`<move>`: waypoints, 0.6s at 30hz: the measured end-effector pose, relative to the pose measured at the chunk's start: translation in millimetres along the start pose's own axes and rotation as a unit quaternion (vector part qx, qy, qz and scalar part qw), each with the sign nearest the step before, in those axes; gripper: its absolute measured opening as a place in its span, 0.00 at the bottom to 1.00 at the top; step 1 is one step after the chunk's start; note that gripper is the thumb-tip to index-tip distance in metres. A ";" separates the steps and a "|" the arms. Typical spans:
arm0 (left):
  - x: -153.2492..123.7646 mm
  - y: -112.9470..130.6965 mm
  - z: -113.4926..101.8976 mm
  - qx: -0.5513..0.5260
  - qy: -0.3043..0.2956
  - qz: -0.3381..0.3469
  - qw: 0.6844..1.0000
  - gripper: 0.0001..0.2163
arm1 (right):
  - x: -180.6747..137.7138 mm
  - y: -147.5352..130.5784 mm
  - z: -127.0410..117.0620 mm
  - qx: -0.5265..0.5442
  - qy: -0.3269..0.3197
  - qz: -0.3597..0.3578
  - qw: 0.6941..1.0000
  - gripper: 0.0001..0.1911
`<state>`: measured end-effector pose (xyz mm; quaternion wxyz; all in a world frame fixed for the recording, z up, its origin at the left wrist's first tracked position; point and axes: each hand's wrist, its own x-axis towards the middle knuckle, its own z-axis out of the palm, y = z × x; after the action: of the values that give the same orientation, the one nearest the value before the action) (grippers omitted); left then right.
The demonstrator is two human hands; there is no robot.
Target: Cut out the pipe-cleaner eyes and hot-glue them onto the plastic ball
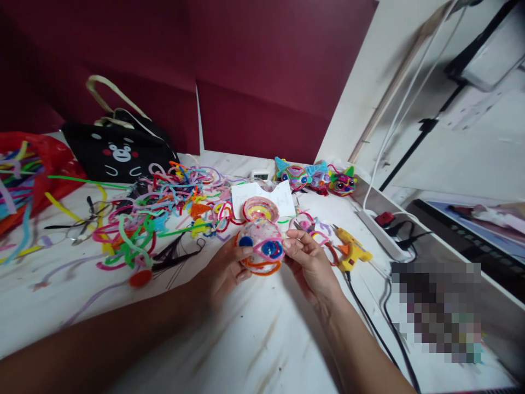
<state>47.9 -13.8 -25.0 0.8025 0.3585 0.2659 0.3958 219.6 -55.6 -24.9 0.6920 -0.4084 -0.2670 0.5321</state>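
Both my hands hold a round craft face [261, 246] made of coloured pipe cleaners, with two blue eyes and an orange outline, just above the white table [254, 339]. My left hand [223, 271] wraps its left side with the thumb near one eye. My right hand [307, 257] pinches its right edge with the fingertips. A round pink and yellow spiral piece [260, 209] lies just behind it on a white paper [283, 198].
A large tangle of pipe cleaners [164, 213] covers the table's left middle. A black bear-print bag [118, 150] and a red bag [36, 169] stand at the back left. Three finished faces [318, 178] sit at the back. A yellow glue gun [353, 251], scissors [84, 221], power strip [383, 235].
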 end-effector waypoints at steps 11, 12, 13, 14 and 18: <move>3.2 0.8 0.4 0.006 0.030 0.020 0.999 0.16 | -1.2 -2.5 2.6 -0.034 0.005 -0.009 0.999 0.20; 3.6 0.9 0.2 0.005 0.032 0.021 0.999 0.16 | -1.6 -3.5 2.9 -0.040 0.006 -0.011 0.999 0.20; 3.9 1.0 0.1 0.005 0.033 0.021 0.999 0.16 | -2.0 -4.4 2.9 -0.047 0.005 -0.014 0.999 0.20; 4.2 1.1 0.0 0.003 0.035 0.022 0.999 0.16 | -2.5 -5.3 2.8 -0.053 0.004 -0.017 0.998 0.19; 4.1 1.2 0.6 0.003 0.036 0.026 0.999 0.15 | -4.2 -7.0 1.7 -0.076 -0.003 -0.031 0.997 0.18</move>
<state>50.1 -10.1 -24.3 0.7808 0.3533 0.2865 0.4283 220.7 -59.8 -17.8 0.6740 -0.4497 -0.3215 0.4900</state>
